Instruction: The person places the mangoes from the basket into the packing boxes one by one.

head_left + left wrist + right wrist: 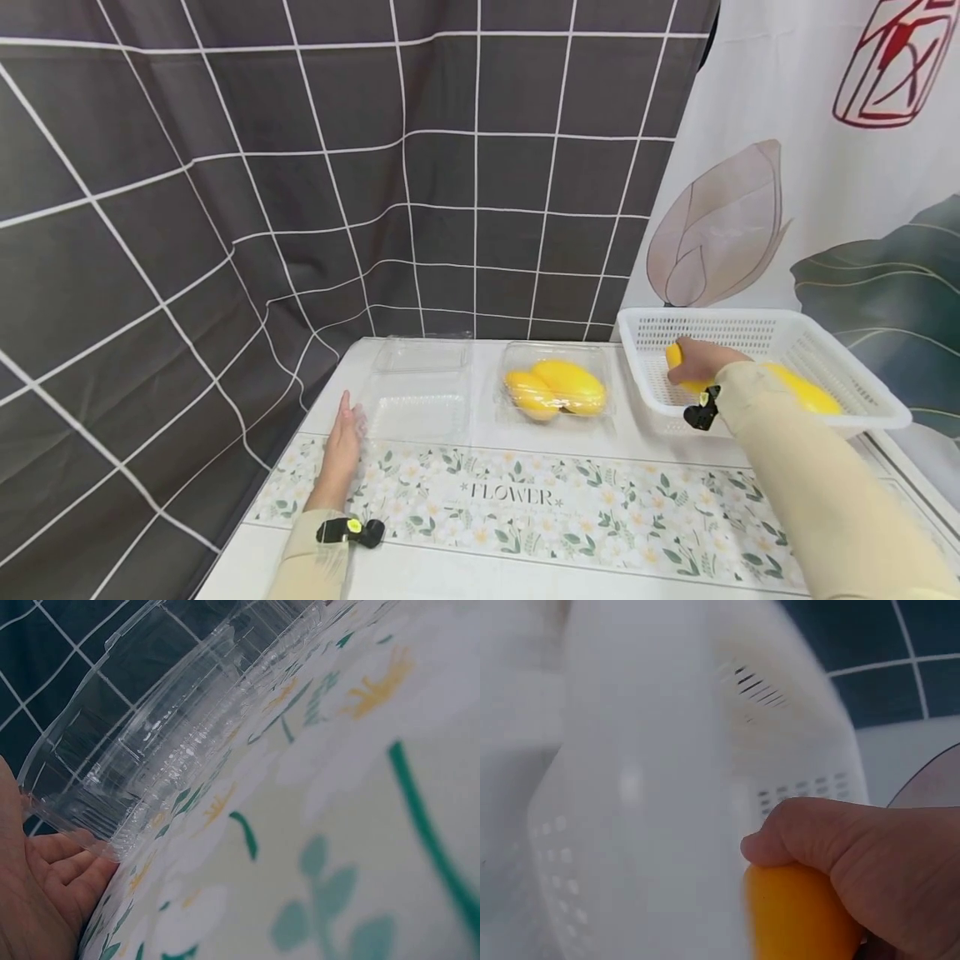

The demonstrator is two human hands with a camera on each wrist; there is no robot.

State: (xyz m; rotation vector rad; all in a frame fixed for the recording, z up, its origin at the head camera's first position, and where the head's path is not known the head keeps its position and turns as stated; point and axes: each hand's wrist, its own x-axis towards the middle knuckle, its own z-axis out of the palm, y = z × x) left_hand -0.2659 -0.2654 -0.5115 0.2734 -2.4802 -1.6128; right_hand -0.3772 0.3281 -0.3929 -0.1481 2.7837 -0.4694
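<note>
My right hand (703, 362) is inside the white plastic basket (862, 417), gripping a yellow mango (674, 357). In the right wrist view the thumb presses on the top of that mango (799, 911), close to the basket wall (660, 787). Another yellow mango (808, 390) lies in the basket, partly covered by my forearm. On the left, my left hand (342, 442) rests with straight fingers along the side of an open clear plastic box (420, 417). In the left wrist view its fingers touch the box's corner (105, 817).
Between the hands stands a closed clear box (517, 350) with yellow mangoes (567, 386) inside. A floral strip (525, 508) runs across the white table (450, 571). Behind hangs a dark grid curtain (442, 183), with a white printed one (810, 108) on the right.
</note>
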